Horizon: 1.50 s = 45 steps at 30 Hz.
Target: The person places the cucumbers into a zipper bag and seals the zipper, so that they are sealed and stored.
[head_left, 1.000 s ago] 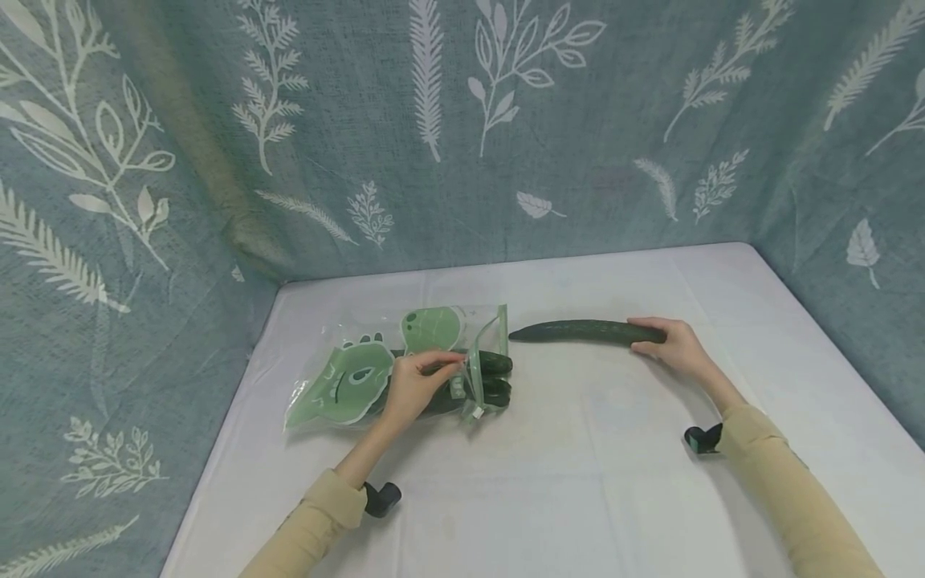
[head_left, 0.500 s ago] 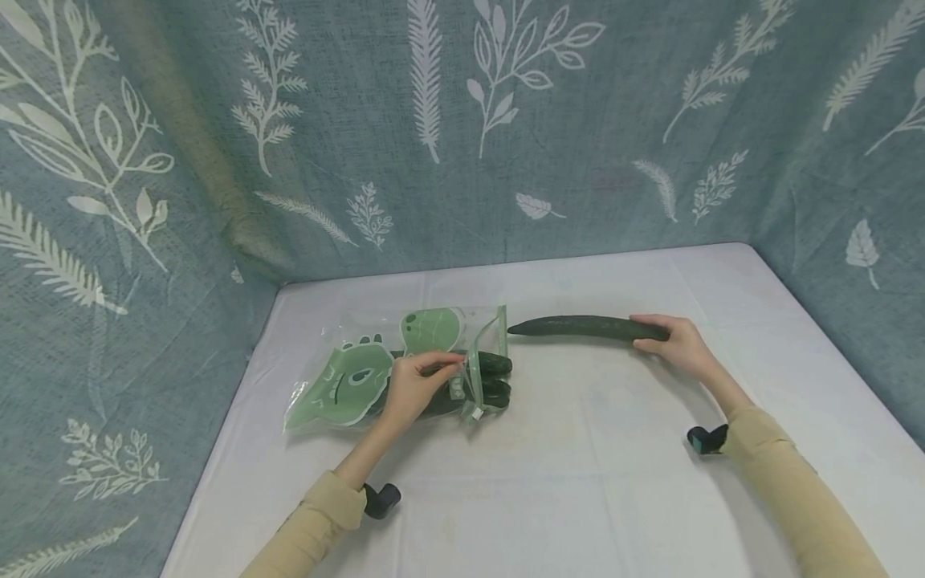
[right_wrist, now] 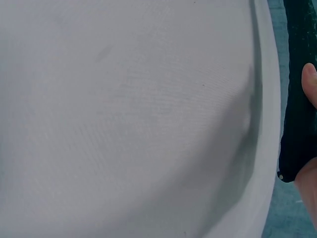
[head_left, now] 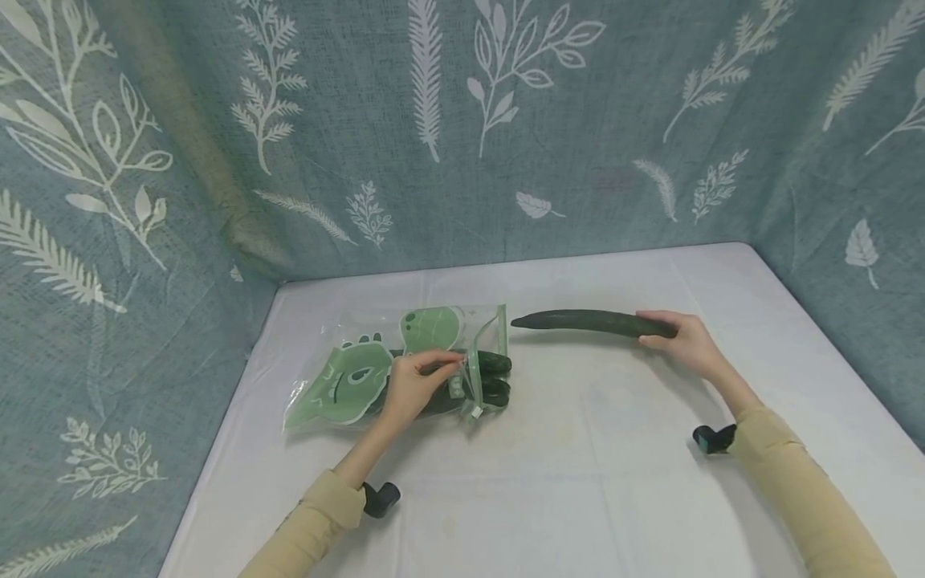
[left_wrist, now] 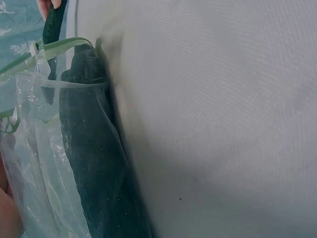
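Observation:
A clear zip bag (head_left: 347, 377) with a green cartoon print lies on the table, its mouth facing right. Inside are dark green cucumbers (head_left: 495, 364), their ends poking out at the mouth; one cucumber (left_wrist: 99, 148) shows through the plastic in the left wrist view. With thumb and fingertips, my left hand (head_left: 419, 384) pinches the bag's upper layer near the opening. My right hand (head_left: 679, 341) grips another long cucumber (head_left: 585, 321) by its right end, its tapered tip pointing left just beyond the bag. In the right wrist view, the thumb (right_wrist: 310, 82) presses along this cucumber.
A white cloth covers the table (head_left: 549, 498). Blue-green curtains (head_left: 462, 160) with white leaf prints stand behind it and along both sides. A small black wrist camera (head_left: 381, 499) sits on the left wrist, another camera (head_left: 714, 439) on the right.
My right hand has moved slightly right and away from me, carrying the cucumber along, so its tip is a little farther from the bag. My left hand and the bag have stayed put.

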Tool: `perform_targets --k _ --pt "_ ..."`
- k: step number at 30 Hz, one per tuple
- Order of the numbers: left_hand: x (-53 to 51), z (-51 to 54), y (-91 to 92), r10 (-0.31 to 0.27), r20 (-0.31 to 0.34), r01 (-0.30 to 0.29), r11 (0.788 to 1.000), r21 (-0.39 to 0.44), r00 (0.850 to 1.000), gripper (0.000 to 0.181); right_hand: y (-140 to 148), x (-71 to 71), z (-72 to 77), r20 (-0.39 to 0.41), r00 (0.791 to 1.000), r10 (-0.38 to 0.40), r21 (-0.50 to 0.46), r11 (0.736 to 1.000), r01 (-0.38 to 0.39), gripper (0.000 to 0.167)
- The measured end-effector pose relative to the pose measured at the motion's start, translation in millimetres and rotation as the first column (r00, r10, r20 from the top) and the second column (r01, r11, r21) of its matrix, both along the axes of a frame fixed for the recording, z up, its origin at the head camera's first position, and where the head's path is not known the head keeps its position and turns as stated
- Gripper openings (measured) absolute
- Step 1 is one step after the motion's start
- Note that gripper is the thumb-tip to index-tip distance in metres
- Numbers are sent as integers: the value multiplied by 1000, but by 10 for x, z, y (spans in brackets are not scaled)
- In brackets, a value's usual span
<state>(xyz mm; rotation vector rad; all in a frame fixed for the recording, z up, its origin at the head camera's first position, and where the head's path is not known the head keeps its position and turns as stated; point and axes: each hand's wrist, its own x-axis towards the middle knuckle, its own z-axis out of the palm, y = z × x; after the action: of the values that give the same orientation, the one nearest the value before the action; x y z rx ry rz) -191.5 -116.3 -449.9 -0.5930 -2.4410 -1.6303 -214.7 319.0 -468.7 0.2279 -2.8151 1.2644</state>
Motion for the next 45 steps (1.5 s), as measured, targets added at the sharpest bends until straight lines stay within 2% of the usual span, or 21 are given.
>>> perform_targets --k 6,18,37,39,45 --pt "1 6 0 -3 0 3 1000 0 1000 16 44 9 69 -21 1000 4 2 1000 -4 47" --pt "6 11 -19 -13 -7 13 1000 -22 1000 15 29 4 167 11 1000 3 1 1000 -3 48" --pt "13 2 -18 -13 33 13 1000 -5 999 17 -390 -36 29 17 997 74 -17 997 -74 46" --pt "21 20 -12 -9 38 10 1000 -12 999 17 -448 -47 8 17 997 75 -16 997 -74 46" --pt "162 279 37 -8 25 9 999 -43 1000 16 -656 -90 -42 9 997 71 -28 997 -71 46"
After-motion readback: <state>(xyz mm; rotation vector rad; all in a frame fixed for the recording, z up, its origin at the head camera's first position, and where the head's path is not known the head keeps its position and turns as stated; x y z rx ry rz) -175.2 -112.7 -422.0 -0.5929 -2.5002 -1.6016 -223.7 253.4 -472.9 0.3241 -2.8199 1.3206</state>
